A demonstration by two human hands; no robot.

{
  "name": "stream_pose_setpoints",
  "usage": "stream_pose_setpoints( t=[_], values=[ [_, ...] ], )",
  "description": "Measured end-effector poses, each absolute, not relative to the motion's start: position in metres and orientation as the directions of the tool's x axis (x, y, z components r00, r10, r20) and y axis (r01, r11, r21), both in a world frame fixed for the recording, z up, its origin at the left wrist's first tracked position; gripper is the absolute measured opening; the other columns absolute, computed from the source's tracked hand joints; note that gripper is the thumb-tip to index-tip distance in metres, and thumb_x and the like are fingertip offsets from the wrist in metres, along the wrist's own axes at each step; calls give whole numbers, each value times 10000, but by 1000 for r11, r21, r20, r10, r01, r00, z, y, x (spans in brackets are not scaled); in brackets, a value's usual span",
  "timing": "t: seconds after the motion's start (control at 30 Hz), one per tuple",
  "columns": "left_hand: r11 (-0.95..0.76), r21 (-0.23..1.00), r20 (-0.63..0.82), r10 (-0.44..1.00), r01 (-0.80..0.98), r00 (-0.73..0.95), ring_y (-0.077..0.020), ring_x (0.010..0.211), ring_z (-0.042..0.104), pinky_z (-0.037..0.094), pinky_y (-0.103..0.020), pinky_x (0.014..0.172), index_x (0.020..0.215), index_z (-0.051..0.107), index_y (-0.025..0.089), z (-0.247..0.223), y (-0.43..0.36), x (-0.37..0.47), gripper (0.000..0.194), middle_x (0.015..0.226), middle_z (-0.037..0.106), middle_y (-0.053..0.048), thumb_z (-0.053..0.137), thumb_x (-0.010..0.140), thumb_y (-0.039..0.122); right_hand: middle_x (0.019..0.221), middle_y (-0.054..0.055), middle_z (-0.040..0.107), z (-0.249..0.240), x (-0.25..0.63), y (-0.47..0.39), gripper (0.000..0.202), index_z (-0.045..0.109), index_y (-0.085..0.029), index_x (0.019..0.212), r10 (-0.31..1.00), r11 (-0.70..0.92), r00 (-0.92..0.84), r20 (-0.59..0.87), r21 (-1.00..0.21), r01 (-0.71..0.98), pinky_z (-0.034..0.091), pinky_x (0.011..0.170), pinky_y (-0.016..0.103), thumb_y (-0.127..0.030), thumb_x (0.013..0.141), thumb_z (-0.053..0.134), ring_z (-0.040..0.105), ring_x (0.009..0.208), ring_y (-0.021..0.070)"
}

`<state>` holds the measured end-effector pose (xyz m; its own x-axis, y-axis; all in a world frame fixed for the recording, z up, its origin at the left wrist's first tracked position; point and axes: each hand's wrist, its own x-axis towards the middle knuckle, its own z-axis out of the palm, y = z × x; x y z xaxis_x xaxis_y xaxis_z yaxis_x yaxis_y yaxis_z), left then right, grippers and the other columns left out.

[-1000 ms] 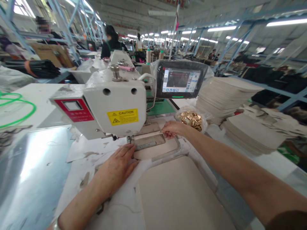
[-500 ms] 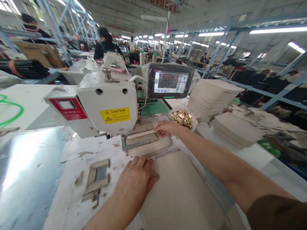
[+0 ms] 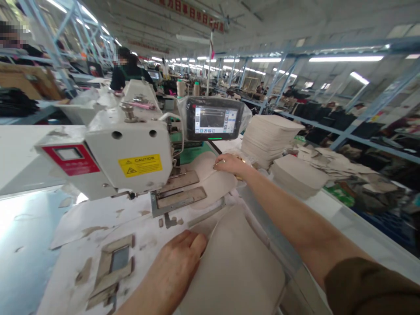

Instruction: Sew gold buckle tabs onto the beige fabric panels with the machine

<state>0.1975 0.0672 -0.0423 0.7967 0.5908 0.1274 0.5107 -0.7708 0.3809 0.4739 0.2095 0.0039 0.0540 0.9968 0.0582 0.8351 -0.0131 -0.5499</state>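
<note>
My right hand (image 3: 227, 165) is closed, pinching the edge of a beige panel (image 3: 218, 186) that lies beside the metal clamp frame (image 3: 154, 204) under the sewing machine head (image 3: 129, 148). This panel bends up toward my fingers. Lower down, my left hand (image 3: 183, 258) is closed on the left edge of another beige panel (image 3: 236, 258), which lies in front of me. That edge curls upward, and the fingertips are hidden beneath it.
A lit control screen (image 3: 211, 120) stands behind the machine. Beige panel stacks (image 3: 271, 135) and loose scraps (image 3: 337, 164) sit to the right. A metal frame template (image 3: 113, 267) lies at left. Small gold metal pieces (image 3: 241, 159) are mostly hidden behind my right hand.
My right hand has drawn the panel to the right, partly out of the clamp frame, and bent it up. My left hand has raised the edge of the nearer panel. The camera view has shifted.
</note>
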Motion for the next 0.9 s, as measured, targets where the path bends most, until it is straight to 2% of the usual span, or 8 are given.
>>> stream_pose_setpoints(
  t=[0.17, 0.37, 0.5, 0.57, 0.67, 0.73, 0.77, 0.9],
  values=[
    [-817, 421, 290, 533, 394, 795, -149, 699, 628, 456, -244, 611, 836, 495, 231, -61, 71, 185, 151, 770, 621, 17, 416, 878, 109, 599, -72, 532, 18, 514, 181, 241, 555, -199, 772, 992, -117, 13, -122, -905, 409, 331, 478, 196, -347, 661, 709, 484, 526, 91],
    [-827, 413, 346, 530, 381, 774, -123, 660, 639, 454, -223, 592, 894, 491, 244, -65, 74, 183, 127, 756, 620, 38, 394, 926, 168, 616, -68, 547, 21, 529, 159, 287, 543, -184, 722, 994, -112, 14, -111, -978, 177, 371, 538, 187, -299, 582, 766, 487, 561, 77],
    [-839, 400, 382, 519, 369, 765, -105, 588, 631, 447, -200, 543, 853, 450, 244, -60, 75, 183, 130, 685, 604, 58, 402, 973, 262, 640, -49, 568, 37, 560, 115, 272, 563, -182, 709, 989, -137, 80, -122, -965, 225, 404, 575, 199, -302, 569, 762, 510, 589, 86],
    [-850, 377, 414, 511, 368, 753, -103, 540, 620, 439, -193, 510, 838, 427, 244, -55, 75, 182, 167, 641, 588, 67, 390, 989, 305, 646, -30, 576, 53, 592, 77, 247, 580, -191, 708, 982, -187, 91, -165, -911, 367, 422, 582, 220, -337, 607, 752, 526, 600, 105],
    [-870, 345, 503, 488, 353, 713, -101, 458, 590, 399, -190, 439, 814, 389, 250, -51, 75, 184, 215, 567, 551, 86, 373, 1000, 355, 778, 73, 663, 80, 635, 26, 232, 669, -203, 759, 936, -305, 120, -332, -591, 747, 485, 699, 299, -434, 745, 690, 617, 748, 189],
    [-875, 343, 549, 482, 342, 683, -100, 430, 581, 370, -190, 404, 816, 375, 253, -50, 75, 186, 219, 543, 536, 96, 373, 1002, 370, 1033, 132, 691, 89, 640, 7, 339, 719, -212, 919, 939, -327, 257, -227, -368, 871, 491, 861, 377, -484, 716, 729, 635, 974, 279],
    [-871, 349, 554, 489, 345, 674, -100, 430, 586, 367, -188, 399, 825, 376, 254, -50, 75, 187, 210, 544, 537, 98, 379, 1000, 370, 1155, 137, 669, 88, 631, 3, 429, 714, -220, 1021, 949, -311, 270, -161, -347, 885, 474, 932, 410, -502, 700, 743, 614, 1073, 309],
    [-815, 421, 512, 576, 399, 637, -106, 428, 601, 397, -184, 412, 863, 382, 258, -54, 74, 189, 158, 547, 537, 112, 421, 986, 348, 1250, 104, 650, 40, 545, 13, 583, 626, -206, 1237, 956, -122, -124, -266, -745, 656, 478, 988, 417, -498, 740, 716, 615, 1138, 280]
  ],
)
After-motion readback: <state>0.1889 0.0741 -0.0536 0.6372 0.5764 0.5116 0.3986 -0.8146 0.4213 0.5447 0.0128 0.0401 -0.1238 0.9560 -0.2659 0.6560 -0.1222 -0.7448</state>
